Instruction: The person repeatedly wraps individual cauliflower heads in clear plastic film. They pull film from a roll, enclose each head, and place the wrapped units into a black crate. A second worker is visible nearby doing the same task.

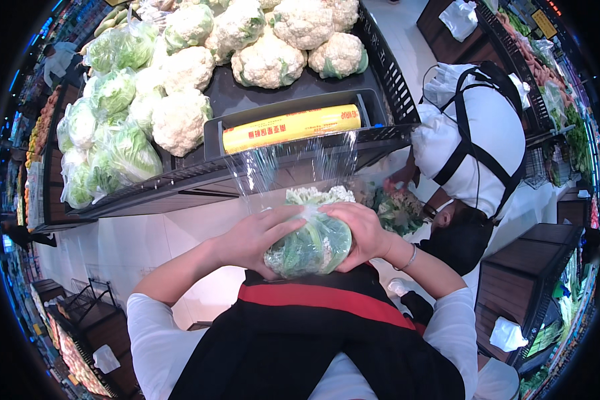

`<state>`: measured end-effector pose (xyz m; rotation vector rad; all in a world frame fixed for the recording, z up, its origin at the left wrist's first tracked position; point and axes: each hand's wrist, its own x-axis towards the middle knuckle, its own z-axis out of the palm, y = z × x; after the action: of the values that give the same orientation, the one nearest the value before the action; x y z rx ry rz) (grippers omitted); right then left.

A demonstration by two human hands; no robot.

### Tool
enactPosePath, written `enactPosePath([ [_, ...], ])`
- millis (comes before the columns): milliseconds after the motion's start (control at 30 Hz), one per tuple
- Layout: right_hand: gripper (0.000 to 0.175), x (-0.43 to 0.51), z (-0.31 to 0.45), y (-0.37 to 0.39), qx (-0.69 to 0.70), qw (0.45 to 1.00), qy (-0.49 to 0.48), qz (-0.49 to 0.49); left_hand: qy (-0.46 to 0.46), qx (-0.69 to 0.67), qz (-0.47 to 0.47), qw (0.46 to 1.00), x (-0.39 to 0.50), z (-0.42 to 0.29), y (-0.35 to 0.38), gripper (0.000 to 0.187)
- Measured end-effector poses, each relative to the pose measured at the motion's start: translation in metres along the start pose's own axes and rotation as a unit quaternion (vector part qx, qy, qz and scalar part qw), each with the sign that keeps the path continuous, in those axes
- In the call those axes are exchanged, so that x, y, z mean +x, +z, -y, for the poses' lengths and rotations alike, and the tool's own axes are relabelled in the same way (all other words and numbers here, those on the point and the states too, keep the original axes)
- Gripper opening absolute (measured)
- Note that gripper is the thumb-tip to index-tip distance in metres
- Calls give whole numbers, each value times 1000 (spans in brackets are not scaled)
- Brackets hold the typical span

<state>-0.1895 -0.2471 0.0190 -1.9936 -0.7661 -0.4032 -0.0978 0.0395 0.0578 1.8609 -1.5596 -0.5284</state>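
Observation:
Between my left hand [255,237] and my right hand [367,232] is a head of cauliflower [310,252], held in front of my apron. Its green leaves face me under shiny cling film, and white florets show on the far side. My hands grip it from both sides, with fingers over the gathered film on top. A clear sheet of cling film [260,170] stretches down towards it from a large yellow cling film roll [295,127]. That roll, which bears printed writing, lies in a dark tray [213,142] at the display's near edge.
Bare cauliflowers [182,120] and bagged lettuces [130,150] fill the left and back of the black-edged display stand [385,65]. At my right a bending co-worker [485,130] reaches towards leafy cauliflower [400,210]. Another wooden produce stand [510,285] is behind at the right.

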Motion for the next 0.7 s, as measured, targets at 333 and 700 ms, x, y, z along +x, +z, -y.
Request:
enactPosePath([
  [333, 93, -21, -27, 20, 39, 984, 150, 83, -132, -149, -39, 979, -13, 30, 31, 103],
  [700, 84, -30, -76, 39, 162, 890, 417, 88, -268, -315, -58, 909, -18, 102, 60, 84],
])
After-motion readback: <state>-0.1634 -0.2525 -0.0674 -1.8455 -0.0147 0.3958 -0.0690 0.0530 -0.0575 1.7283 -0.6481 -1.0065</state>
